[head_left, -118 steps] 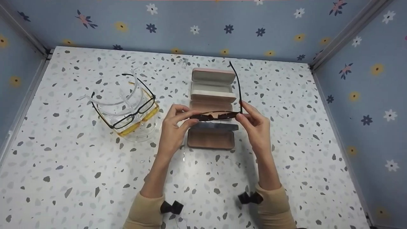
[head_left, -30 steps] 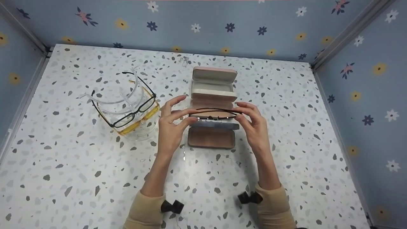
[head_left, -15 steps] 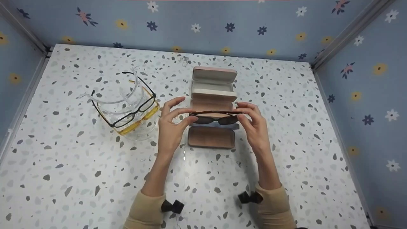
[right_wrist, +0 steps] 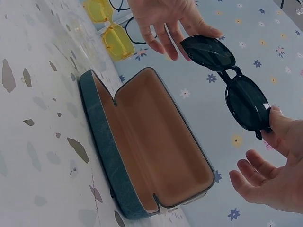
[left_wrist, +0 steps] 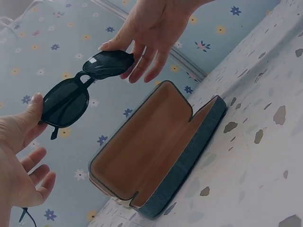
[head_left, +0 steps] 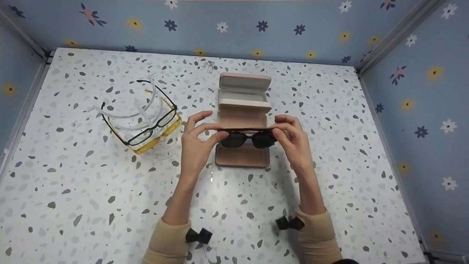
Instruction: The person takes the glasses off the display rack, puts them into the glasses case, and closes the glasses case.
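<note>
A pair of dark sunglasses (head_left: pixel 249 140) is held level between both hands, lenses toward the head camera, temples folded behind. My left hand (head_left: pixel 196 146) pinches one end between thumb and index finger, the other fingers spread. My right hand (head_left: pixel 295 143) pinches the opposite end in the same way. Under the sunglasses stands an open teal glasses case (left_wrist: pixel 177 165) with brown lining, apart from both hands. From above, the sunglasses hide part of the row of open cases.
Behind stands an open pink-and-cream case (head_left: pixel 244 82) with pale lining. To the left, black-framed glasses (head_left: pixel 152 131), yellow-lensed glasses (right_wrist: pixel 116 40) and clear eyewear (head_left: pixel 121 116) lie overlapping on the speckled table (head_left: pixel 91 227). Flower-patterned walls (head_left: pixel 234 40) enclose the table.
An outstretched temple has been folded in, and both hands now pinch the ends. The sunglasses have tilted so their lenses face the head camera. The cases and other glasses stay in place.
</note>
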Motion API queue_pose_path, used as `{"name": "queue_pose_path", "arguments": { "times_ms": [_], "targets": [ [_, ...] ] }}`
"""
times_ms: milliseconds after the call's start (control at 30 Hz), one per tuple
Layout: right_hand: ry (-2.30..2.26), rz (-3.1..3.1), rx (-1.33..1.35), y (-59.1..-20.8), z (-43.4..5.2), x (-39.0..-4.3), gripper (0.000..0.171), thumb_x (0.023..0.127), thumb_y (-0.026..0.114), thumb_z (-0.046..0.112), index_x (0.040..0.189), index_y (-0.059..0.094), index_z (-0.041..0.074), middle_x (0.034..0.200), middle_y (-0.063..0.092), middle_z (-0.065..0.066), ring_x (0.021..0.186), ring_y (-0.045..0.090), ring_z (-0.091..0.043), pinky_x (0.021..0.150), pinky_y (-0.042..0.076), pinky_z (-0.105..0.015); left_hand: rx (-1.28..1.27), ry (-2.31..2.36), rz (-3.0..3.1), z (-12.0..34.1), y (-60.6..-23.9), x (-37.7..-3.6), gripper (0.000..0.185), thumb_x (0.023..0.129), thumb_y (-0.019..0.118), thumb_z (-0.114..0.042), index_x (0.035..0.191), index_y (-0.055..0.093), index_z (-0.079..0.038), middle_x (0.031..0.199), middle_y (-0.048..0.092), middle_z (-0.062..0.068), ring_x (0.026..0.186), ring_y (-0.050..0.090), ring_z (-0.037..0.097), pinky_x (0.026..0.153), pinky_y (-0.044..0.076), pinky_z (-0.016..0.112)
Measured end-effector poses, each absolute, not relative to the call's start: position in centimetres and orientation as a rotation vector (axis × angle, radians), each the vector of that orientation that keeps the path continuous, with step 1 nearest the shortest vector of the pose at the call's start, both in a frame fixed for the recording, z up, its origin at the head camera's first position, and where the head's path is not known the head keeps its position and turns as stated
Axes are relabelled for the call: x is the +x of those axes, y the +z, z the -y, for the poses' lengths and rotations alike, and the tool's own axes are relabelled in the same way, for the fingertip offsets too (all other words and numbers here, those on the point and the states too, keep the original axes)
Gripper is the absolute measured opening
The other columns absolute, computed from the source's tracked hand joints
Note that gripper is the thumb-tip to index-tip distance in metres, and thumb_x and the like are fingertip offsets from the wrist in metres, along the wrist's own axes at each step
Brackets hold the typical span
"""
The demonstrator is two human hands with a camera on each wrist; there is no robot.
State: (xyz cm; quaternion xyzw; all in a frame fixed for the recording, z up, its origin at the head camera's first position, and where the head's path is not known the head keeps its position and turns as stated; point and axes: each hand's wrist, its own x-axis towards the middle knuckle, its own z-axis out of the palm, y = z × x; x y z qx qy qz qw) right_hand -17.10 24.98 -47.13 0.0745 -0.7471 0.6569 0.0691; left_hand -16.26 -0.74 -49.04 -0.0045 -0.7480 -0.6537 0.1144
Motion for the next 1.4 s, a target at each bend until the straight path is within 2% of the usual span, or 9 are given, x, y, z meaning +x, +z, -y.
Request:
{"name": "queue_pose_path", "arguments": {
  "times_ms": [200, 300, 600, 867, 1133, 1400],
  "targets": [
    [1.969, 2.288, 0.193, -47.5, -25.2, -16.7, 0.014, 0.097, 0.065, -0.004, 0.102, 0.07, -0.016, 0.135, 0.054, -0.022, 0.131, 0.052, -0.024, 0.106, 0.049, -0.024, -0.017, -1.893, 2.255, 1.0, -49.1, -16.1, 0.027, 0.079, 0.088, -0.035, 0.094, 0.082, -0.013, 0.138, 0.06, -0.004, 0.141, 0.044, 0.016, 0.119, 0.034, 0.042],
    [1.943, 2.326, 0.178, -47.8, -25.3, -16.4, 0.013, 0.096, 0.067, -0.002, 0.101, 0.072, -0.013, 0.137, 0.055, -0.021, 0.131, 0.052, -0.025, 0.105, 0.049, -0.023, -0.008, -1.887, 2.283, 1.1, -49.3, -15.8, 0.026, 0.08, 0.088, -0.035, 0.093, 0.082, -0.013, 0.137, 0.061, -0.004, 0.142, 0.044, 0.017, 0.122, 0.033, 0.042],
    [1.811, 2.447, 0.165, -48.7, -26.0, -15.4, 0.012, 0.095, 0.072, 0.007, 0.1, 0.077, -0.003, 0.145, 0.055, -0.018, 0.14, 0.049, -0.028, 0.119, 0.04, -0.05, 0.007, -1.868, 2.359, 1.1, -50.1, -14.9, 0.026, 0.079, 0.09, -0.033, 0.09, 0.081, -0.012, 0.138, 0.062, 0.0, 0.141, 0.046, 0.021, 0.118, 0.037, 0.04],
    [1.78, 2.516, 0.12, -49.6, -26.3, -14.4, 0.014, 0.093, 0.077, 0.013, 0.098, 0.078, 0.0, 0.147, 0.055, -0.015, 0.144, 0.047, -0.028, 0.123, 0.035, -0.051, 0.045, -1.845, 2.423, 1.4, -50.7, -14.1, 0.026, 0.077, 0.092, -0.032, 0.087, 0.081, -0.011, 0.137, 0.062, -0.001, 0.141, 0.045, 0.022, 0.118, 0.036, 0.043],
    [1.763, 2.516, 0.027, -50.9, -26.6, -13.9, 0.019, 0.092, 0.079, 0.018, 0.096, 0.079, 0.0, 0.144, 0.057, -0.018, 0.14, 0.049, -0.029, 0.12, 0.038, -0.052, 0.076, -1.836, 2.486, 1.0, -51.7, -14.0, 0.025, 0.077, 0.092, -0.031, 0.085, 0.081, -0.01, 0.136, 0.063, 0.002, 0.151, 0.037, 0.031, 0.124, 0.031, 0.046],
    [1.656, 2.603, -0.135, -52.0, -26.5, -13.9, 0.02, 0.089, 0.082, 0.021, 0.095, 0.08, 0.002, 0.14, 0.06, -0.015, 0.138, 0.052, -0.029, 0.118, 0.043, -0.053, 0.139, -1.773, 2.558, 0.5, -53.1, -14.3, 0.031, 0.076, 0.092, -0.035, 0.087, 0.082, -0.008, 0.133, 0.065, 0.003, 0.138, 0.047, 0.025, 0.114, 0.04, 0.041]
  ]
}}
